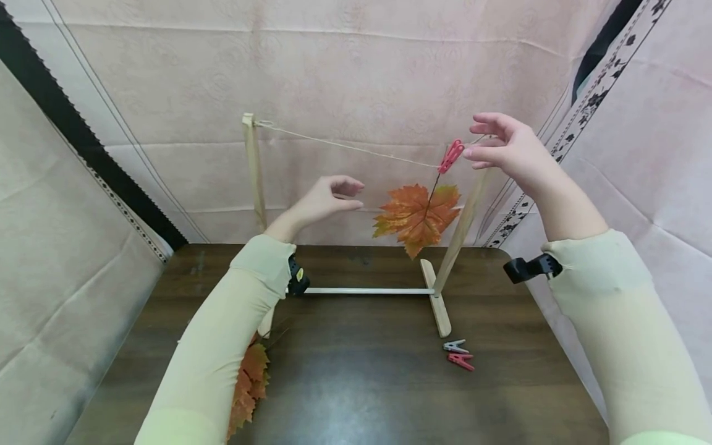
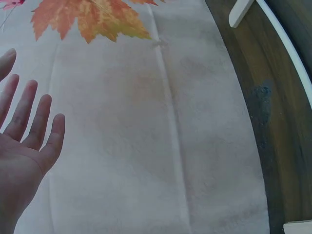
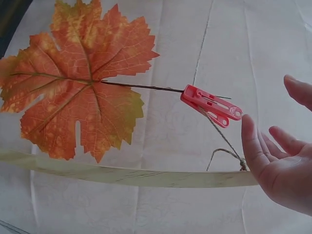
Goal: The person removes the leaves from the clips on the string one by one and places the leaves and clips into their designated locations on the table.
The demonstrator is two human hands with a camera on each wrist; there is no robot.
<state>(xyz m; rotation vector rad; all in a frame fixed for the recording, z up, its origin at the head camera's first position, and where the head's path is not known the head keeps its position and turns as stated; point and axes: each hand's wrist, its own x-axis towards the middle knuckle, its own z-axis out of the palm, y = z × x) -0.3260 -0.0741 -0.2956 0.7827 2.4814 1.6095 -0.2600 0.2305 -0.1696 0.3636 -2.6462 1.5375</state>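
At the near left, orange maple-type artificial leaves point(image 1: 247, 389) lie on the dark wooden bench point(image 1: 361, 383), partly hidden by the left sleeve point(image 1: 214, 346). Farther along, towards the right, a pale blue-grey clothespin point(image 1: 455, 346) lies just beside a red clothespin point(image 1: 460, 361). Beyond them stands a wooden frame: a white crossbar point(image 1: 367, 290) runs between its feet, and a left post point(image 1: 253, 167) and a right post point(image 1: 461, 235) carry a thin twine point(image 1: 345, 146), which sags between them.

Both hands are raised near the twine. The left hand point(image 1: 325, 201) has its fingers loosely extended and holds nothing, well apart from the hanging leaf. The right hand point(image 1: 512, 151) is also relaxed, thumb and fingers apart, with a fingertip right by the handle end of a pink clothespin point(image 1: 450, 156); whether they touch, I cannot tell. That clothespin sits on the twine near the right post, clamping the stem of an orange leaf point(image 1: 419, 213), which hangs blade down. Behind everything is a creased pale cloth point(image 1: 361, 80).
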